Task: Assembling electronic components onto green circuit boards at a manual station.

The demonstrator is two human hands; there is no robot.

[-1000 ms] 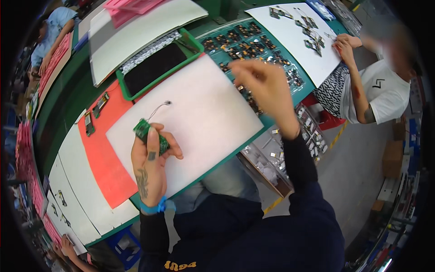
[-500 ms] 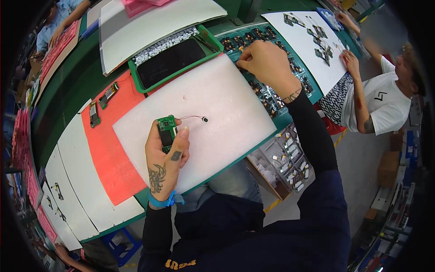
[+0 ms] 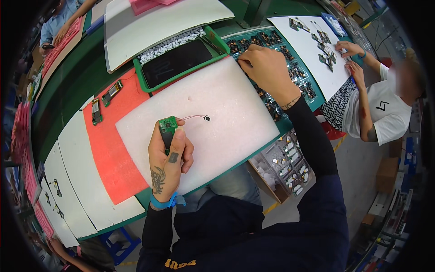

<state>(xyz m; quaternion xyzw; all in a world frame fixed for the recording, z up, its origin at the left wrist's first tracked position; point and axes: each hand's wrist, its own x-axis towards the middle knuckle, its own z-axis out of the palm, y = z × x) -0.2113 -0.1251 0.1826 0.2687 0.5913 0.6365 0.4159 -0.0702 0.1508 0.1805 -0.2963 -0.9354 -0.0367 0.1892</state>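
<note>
My left hand (image 3: 168, 158) grips a small green circuit board (image 3: 168, 124) above the white foam sheet (image 3: 217, 99). Thin red wires run from the board to a small round black part (image 3: 207, 118), which hangs over the foam. My right hand (image 3: 266, 70) reaches over the trays of small black and copper parts (image 3: 297, 70), at their edge beside the foam. Its fingers are bent and pressed together at the tips; whatever is in them is hidden.
Behind the foam lies a green tray (image 3: 144, 81) with a black flat panel (image 3: 176, 63) and white pieces. Two boards (image 3: 96, 111) rest on the orange sheet (image 3: 113, 167). A co-worker (image 3: 385, 104) handles boards at right. A box of parts (image 3: 290, 167) stands below the table edge.
My right hand has turned slightly and drawn a little nearer to me over the trays. The left hand still holds the board. The co-worker's hands have come closer together.
</note>
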